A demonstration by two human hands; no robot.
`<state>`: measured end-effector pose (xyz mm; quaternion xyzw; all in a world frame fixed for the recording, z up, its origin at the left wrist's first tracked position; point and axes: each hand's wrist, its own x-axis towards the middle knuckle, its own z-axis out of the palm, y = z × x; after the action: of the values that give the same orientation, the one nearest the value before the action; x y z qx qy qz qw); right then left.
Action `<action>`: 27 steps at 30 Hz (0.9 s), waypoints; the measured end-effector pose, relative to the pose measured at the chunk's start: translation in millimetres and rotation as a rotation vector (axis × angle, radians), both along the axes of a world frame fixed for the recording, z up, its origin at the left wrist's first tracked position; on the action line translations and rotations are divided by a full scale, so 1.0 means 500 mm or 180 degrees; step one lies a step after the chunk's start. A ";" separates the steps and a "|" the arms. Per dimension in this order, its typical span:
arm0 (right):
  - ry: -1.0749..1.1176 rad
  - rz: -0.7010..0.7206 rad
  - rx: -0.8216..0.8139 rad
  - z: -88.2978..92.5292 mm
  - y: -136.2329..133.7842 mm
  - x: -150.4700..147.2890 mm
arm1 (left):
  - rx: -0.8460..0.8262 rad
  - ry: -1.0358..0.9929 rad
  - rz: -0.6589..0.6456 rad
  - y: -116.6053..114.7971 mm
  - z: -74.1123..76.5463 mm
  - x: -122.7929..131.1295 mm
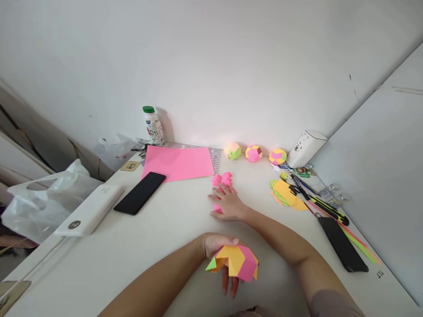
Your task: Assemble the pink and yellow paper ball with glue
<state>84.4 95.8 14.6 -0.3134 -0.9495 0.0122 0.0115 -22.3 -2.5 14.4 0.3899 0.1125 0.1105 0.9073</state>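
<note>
My left hand (214, 246) is closed on a folded-paper ball (239, 262) of orange and pink faces, with its thumb on top and its fingers underneath. The ball is dome-shaped and hollow, and loose flaps, one of them green, stick out on its left. Further forward, my right hand (228, 203) lies flat with its fingers apart over a group of small folded pink paper pieces (227, 177). Several of those pieces show beyond the fingertips; others are partly hidden under the palm.
Three paper balls (254, 153) stand by the wall. A pink sheet (178, 162), a black phone (140, 193), a white power bank (90, 210) and a bottle (153, 127) are on the left. Cut papers (288, 194), a utility knife (328, 210) and a black case (343, 243) lie right.
</note>
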 end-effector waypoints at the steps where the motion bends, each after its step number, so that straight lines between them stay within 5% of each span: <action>1: 0.0007 -0.0050 0.0007 0.001 -0.002 0.021 | -0.0017 -0.0041 -0.0047 0.001 0.002 0.002; 5: -0.0041 -0.0252 0.0155 0.013 -0.001 0.082 | -0.0260 -0.0179 -0.0428 0.002 0.008 0.006; 9: 0.0074 -0.0277 0.0433 0.027 0.027 0.045 | -0.0514 -0.0366 -0.0329 0.013 -0.001 0.004; 14: 0.0183 -0.0941 0.0341 0.010 0.078 -0.062 | -0.0717 -0.0800 0.0539 0.053 -0.027 -0.011; 18: 0.0222 -0.1073 0.0245 -0.005 0.094 -0.088 | -0.0931 -0.0937 0.0940 0.072 -0.029 -0.024; 27: 0.0238 -0.1097 0.0079 0.003 0.036 0.056 | -0.1267 -0.0591 0.2507 0.063 -0.006 -0.019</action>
<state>112.4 113.7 16.1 -0.4706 -0.8807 0.0100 0.0526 -31.9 29.1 11.3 0.1237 0.1895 0.4581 0.8596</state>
